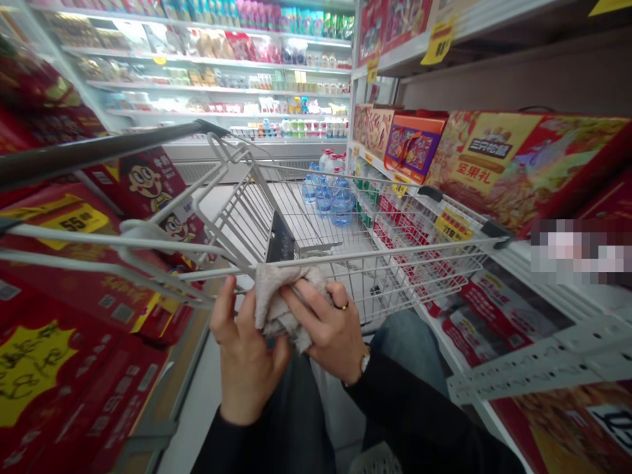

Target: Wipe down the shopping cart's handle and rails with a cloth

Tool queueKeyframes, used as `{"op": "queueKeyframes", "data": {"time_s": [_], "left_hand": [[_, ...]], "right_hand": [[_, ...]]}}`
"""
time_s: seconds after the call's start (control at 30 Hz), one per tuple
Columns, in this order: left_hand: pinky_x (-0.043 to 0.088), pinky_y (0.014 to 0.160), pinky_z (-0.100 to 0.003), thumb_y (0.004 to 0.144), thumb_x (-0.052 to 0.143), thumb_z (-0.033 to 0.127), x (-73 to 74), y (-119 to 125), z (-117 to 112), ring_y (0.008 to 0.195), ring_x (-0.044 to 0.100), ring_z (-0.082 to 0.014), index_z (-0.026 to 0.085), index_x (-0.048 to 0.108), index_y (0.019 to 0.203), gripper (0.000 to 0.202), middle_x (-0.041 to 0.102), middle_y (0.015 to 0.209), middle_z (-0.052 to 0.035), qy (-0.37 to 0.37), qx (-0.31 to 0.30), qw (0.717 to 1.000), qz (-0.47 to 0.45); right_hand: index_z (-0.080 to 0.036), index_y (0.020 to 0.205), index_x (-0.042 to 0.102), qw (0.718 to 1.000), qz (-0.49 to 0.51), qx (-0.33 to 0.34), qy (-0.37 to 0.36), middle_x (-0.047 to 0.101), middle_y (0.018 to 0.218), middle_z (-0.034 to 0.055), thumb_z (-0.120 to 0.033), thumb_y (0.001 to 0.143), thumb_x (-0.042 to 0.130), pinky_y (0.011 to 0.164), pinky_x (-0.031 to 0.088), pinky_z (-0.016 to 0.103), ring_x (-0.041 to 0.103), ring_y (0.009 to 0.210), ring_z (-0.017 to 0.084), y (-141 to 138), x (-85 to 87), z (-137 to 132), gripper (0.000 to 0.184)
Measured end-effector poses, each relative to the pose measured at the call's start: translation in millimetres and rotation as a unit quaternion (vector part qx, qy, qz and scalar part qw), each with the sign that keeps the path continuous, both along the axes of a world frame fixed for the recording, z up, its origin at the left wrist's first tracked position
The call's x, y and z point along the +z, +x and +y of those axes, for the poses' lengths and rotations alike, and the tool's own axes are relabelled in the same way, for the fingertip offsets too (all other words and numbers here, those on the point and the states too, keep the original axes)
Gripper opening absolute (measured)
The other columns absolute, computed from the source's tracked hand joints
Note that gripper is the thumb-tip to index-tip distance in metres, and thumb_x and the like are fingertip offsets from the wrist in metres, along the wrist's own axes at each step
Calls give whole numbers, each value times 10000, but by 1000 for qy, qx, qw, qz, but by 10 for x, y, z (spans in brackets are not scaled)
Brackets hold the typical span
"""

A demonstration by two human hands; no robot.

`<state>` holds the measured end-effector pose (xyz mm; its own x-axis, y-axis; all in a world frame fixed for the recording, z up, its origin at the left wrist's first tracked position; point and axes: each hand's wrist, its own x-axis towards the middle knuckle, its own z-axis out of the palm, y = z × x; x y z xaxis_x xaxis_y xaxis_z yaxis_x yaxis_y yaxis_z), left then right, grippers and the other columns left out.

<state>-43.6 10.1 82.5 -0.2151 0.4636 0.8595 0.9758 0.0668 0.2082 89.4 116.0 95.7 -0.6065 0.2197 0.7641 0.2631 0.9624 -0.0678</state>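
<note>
Left hand [247, 359] and right hand [328, 326] bunch soft cloth [281, 306] over wire rail [395, 253].

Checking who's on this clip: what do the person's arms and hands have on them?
Long black sleeves cover both arms. The right hand wears a gold ring and a wristwatch; the left hand shows no jewellery.
</note>
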Motion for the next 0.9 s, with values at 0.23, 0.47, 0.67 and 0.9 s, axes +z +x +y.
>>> {"op": "queueKeyframes", "data": {"time_s": [0.23,0.47,0.67,0.9], "left_hand": [[353,1315,-505,831,727,105,16,-1,16,1602,316,-347,178,388,1598,842,321,1656,-224,0,26,1000,7],[485,1169,-448,962,561,215,-34,174,-25,1338,604,-287,195,592,1435,474,638,1406,-143,72,-30,995,-57],[616,926,-307,867,774,520,48,402,-41,1253,674,-261,275,485,1535,768,611,1488,-112,61,-148,894,-419],[660,839,-302,714,907,472,235,523,-75,997,777,-246,198,721,1247,627,784,1167,-100,14,-107,840,-532]], "right_hand": [[-243,1460,645,991,117,-63,-13,663,1396,98,-254,981,585,929,504,434,510,1101,284,182,-236,176,483],[-229,1416,679,992,122,8,8,648,1378,115,-248,1016,545,961,524,431,540,1154,271,140,-224,112,422],[-251,1252,769,984,165,18,71,681,1224,101,-261,1047,575,968,531,414,565,1156,263,296,-308,60,282],[-400,1372,651,974,226,15,18,475,1419,55,-121,893,762,829,600,366,561,1149,242,350,-575,-60,565]]}}
